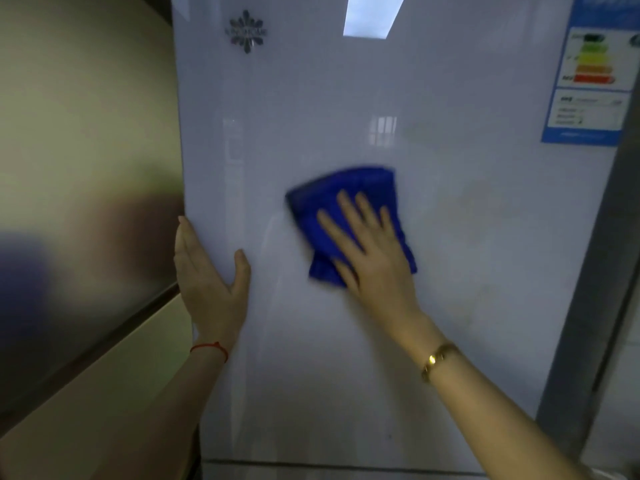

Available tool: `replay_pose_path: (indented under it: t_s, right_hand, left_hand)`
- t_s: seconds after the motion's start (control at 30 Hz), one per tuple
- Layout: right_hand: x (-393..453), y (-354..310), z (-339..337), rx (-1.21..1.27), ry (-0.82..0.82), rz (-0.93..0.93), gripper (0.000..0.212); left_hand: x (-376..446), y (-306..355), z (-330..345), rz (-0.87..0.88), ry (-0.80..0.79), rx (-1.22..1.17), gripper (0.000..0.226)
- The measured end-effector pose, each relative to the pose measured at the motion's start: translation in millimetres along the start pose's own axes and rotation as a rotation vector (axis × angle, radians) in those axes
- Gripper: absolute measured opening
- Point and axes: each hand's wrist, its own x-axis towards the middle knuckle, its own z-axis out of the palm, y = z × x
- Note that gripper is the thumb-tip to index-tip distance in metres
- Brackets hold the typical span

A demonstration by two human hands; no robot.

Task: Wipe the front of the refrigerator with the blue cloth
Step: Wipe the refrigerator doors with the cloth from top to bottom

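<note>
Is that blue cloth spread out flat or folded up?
Loosely folded, not spread flat: the blue cloth looks layered and rumpled under the right hand, pressed against the refrigerator door.

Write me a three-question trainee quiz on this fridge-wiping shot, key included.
1. Which hand presses the blue cloth on the refrigerator door? A) left B) right C) both
2. True or false: the left hand rests at the door's left edge.
3. Fill in: the energy label sits at the door's upper ____ corner.
Key: 1 B, the right hand; 2 true; 3 right.
</note>
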Motion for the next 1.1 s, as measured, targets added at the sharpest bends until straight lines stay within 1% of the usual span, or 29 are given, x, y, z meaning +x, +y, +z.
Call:
replay_pose_path:
  t_s: [0.03, 0.07, 0.1, 0.2, 0.23, 0.27, 0.3, 0.33, 0.4, 0.43, 0.47, 0.53, 0.6, 0.67, 0.7, 0.73, 0.77, 0.8, 0.87, 0.93, 0.97, 1.03, 1.1]
  right_hand:
    - [-15, 2, -1, -0.010, -0.037, -0.037, 0.049]
    - [-19, 11, -4, -0.012, -0.035, -0.021, 0.048]
    - [-13, 24, -9, -0.001, 0.010, 0.050, 0.049]
    - [50, 54, -30, 0.036, 0.246, 0.403, 0.048]
    - [74, 54, -33, 0.025, 0.290, 0.447, 0.048]
    - [93, 46, -30, 0.013, 0.287, 0.430, 0.048]
    - [103, 33, -23, 0.012, 0.255, 0.347, 0.050]
    - [102, 16, -13, 0.015, 0.209, 0.222, 0.051]
    - [72, -21, 8, 0.008, 0.083, -0.042, 0.055]
    - [49, -31, 14, -0.006, 0.020, -0.128, 0.057]
    - [27, -33, 16, -0.021, -0.029, -0.166, 0.058]
    - [4, -11, 7, -0.029, -0.043, -0.118, 0.058]
    - [15, 23, -10, -0.024, 0.045, 0.081, 0.057]
    - [54, 46, -26, 0.002, 0.186, 0.326, 0.052]
    - [77, 47, -29, -0.003, 0.245, 0.394, 0.050]
    - [94, 41, -27, -0.017, 0.268, 0.403, 0.049]
    - [104, 30, -21, -0.020, 0.257, 0.356, 0.050]
    - [102, 18, -13, -0.017, 0.220, 0.263, 0.051]
    - [70, -10, 5, -0.015, 0.103, 0.055, 0.053]
    - [12, -28, 15, -0.034, -0.013, -0.074, 0.054]
    - [-17, -29, 15, -0.047, -0.057, -0.092, 0.054]
    - [-52, -11, 7, -0.065, -0.091, -0.040, 0.054]
    - [-49, 23, -9, -0.067, -0.012, 0.113, 0.050]
  left_hand:
    - [0, 0, 0, -0.007, -0.007, -0.006, 0.079]
    - [0, 1, 0, -0.007, -0.009, -0.010, 0.079]
    - [0, 1, 0, -0.004, -0.008, -0.007, 0.079]
    - [2, 0, 0, -0.008, -0.010, 0.005, 0.079]
    - [2, 0, 0, -0.014, -0.013, 0.006, 0.079]
    - [2, 0, 0, -0.014, -0.016, 0.006, 0.079]
    - [2, 1, 0, -0.011, -0.019, 0.004, 0.079]
    - [2, 1, -1, -0.013, -0.025, -0.001, 0.080]
    - [2, 1, -1, -0.032, -0.034, -0.011, 0.081]
    - [2, 1, -1, -0.035, -0.034, -0.011, 0.081]
    - [2, 1, -2, -0.033, -0.034, -0.009, 0.081]
    - [2, 1, -3, -0.023, -0.034, -0.007, 0.081]
    - [3, 0, -2, -0.017, -0.031, 0.002, 0.081]
    - [3, -1, -1, -0.014, -0.027, 0.015, 0.080]
    - [3, 0, -1, -0.013, -0.026, 0.020, 0.079]
    - [3, -1, -1, -0.014, -0.027, 0.023, 0.080]
    - [3, -1, -1, -0.018, -0.031, 0.021, 0.080]
    - [3, -1, -1, -0.022, -0.036, 0.015, 0.080]
    - [3, 0, -1, -0.026, -0.042, 0.009, 0.081]
    - [3, -1, -2, -0.018, -0.040, 0.020, 0.081]
    - [3, 0, -2, -0.015, -0.038, 0.022, 0.080]
    - [3, 0, -3, -0.016, -0.042, 0.023, 0.080]
    - [3, 1, -2, -0.011, -0.038, 0.025, 0.080]
